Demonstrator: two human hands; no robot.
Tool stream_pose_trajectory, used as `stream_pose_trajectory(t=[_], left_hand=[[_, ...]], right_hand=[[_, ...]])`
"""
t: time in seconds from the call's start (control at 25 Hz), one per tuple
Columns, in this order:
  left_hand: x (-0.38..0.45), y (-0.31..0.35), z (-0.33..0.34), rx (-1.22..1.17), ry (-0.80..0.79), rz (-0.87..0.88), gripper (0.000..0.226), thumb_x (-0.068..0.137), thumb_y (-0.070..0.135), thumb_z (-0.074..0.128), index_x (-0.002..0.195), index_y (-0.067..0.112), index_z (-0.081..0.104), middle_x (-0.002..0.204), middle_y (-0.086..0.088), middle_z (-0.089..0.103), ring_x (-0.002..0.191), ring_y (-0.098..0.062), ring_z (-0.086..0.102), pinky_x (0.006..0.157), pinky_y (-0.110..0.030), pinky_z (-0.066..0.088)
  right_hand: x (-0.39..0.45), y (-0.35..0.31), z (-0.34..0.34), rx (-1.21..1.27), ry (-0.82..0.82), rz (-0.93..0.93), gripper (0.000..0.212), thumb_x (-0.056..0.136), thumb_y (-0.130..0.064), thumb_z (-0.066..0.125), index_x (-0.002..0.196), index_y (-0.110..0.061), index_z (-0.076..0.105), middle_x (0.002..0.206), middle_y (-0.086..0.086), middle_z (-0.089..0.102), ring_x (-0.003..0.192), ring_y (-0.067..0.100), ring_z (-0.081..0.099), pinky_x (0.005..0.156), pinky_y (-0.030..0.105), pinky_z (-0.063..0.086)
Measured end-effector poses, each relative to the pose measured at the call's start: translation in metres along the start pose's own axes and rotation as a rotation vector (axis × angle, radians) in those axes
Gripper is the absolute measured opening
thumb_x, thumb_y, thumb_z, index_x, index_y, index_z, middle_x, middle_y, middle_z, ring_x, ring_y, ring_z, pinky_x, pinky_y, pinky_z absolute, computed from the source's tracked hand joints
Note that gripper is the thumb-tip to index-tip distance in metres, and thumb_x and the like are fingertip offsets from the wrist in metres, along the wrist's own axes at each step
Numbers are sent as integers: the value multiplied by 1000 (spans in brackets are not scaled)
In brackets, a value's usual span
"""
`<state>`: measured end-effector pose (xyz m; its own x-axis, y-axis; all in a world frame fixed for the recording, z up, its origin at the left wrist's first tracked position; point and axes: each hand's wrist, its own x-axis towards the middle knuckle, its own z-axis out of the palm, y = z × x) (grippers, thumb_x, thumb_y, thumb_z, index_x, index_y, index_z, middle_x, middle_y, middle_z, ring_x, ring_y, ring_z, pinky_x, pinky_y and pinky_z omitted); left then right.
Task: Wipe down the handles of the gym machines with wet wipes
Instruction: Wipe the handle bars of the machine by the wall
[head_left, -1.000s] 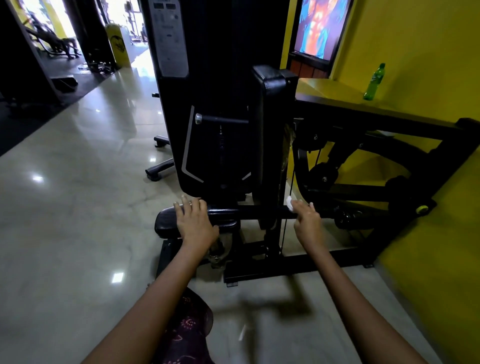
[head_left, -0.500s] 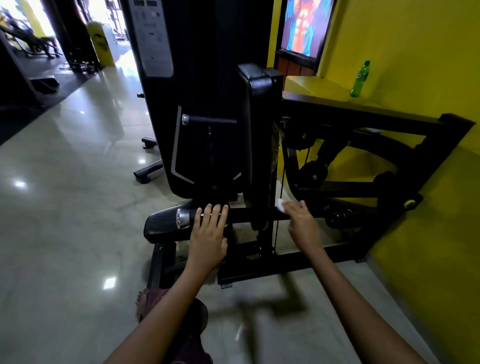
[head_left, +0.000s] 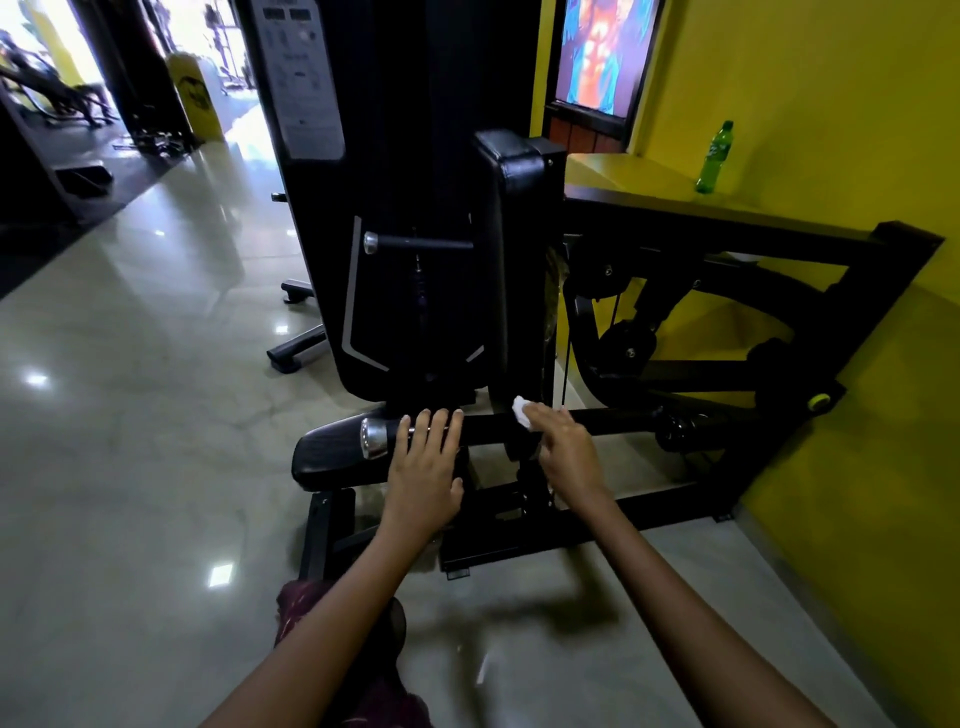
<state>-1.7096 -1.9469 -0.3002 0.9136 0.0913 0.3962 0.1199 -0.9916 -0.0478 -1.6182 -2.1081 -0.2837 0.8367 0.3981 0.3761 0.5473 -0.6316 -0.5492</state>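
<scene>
Nearest the camera, two bare forearms reach forward over the pale polished floor (head_left: 130, 467). The left hand (head_left: 423, 475) lies flat with its fingers straight and together, resting on the low black handle bar (head_left: 488, 427) of the gym machine, just right of the bar's chrome end cap (head_left: 373, 437); it holds nothing. Just beside it to the right, the right hand (head_left: 563, 457) pinches a small white wet wipe (head_left: 523, 413) at its fingertips and presses it against the same bar, close to the upright black pad (head_left: 506, 249). The wipe sits beyond the right hand's knuckles, apart from the left hand. Behind rises the machine's dark weight tower (head_left: 395, 156), with a second short handle (head_left: 415, 242) higher up. Farther right, a green bottle (head_left: 714, 158) stands on a yellow ledge (head_left: 634, 179).
</scene>
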Motion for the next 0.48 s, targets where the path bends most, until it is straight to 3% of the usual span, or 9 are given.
stream_pose_trajectory(t=[0.08, 0.2, 0.32, 0.4, 0.48], left_hand=[[-2, -7, -3, 19, 24, 18, 93, 49, 32, 86, 132, 10, 52, 129, -14, 57, 123, -34, 51, 110, -51, 23], [-11, -30, -9, 14, 37, -101, 89, 52, 34, 84, 131, 7, 53, 134, -17, 53, 129, -39, 43, 112, -49, 4], [-20, -60, -17, -20, -11, -70, 91, 55, 30, 84, 134, 4, 48, 137, -15, 51, 130, -36, 43, 114, -48, 15], [-22, -72, -21, -216, -36, -35, 88, 68, 22, 78, 142, 5, 35, 147, -13, 39, 138, -30, 31, 115, -41, 19], [-24, -76, -25, -546, -82, -128, 82, 77, 12, 70, 146, 7, 26, 152, -9, 29, 141, -22, 24, 115, -31, 19]], right_hand=[[-2, -7, 6, 4, 22, 39, 49, 79, 17, 49, 122, -3, 59, 125, 14, 60, 120, 23, 54, 112, 22, 18], [-8, -37, 21, 67, 13, 1, 48, 77, 20, 47, 119, 2, 60, 123, 18, 60, 120, 27, 55, 111, 26, 21], [-14, -60, 39, 86, -25, -120, 50, 76, 20, 46, 122, 3, 57, 127, 18, 57, 123, 27, 51, 112, 30, 21], [-12, -76, 49, 116, -39, -157, 50, 79, 18, 46, 126, 3, 54, 131, 17, 54, 126, 26, 48, 112, 31, 22], [-9, -94, 57, 167, -41, -166, 51, 79, 18, 44, 127, 3, 52, 133, 16, 52, 128, 26, 46, 113, 31, 22]])
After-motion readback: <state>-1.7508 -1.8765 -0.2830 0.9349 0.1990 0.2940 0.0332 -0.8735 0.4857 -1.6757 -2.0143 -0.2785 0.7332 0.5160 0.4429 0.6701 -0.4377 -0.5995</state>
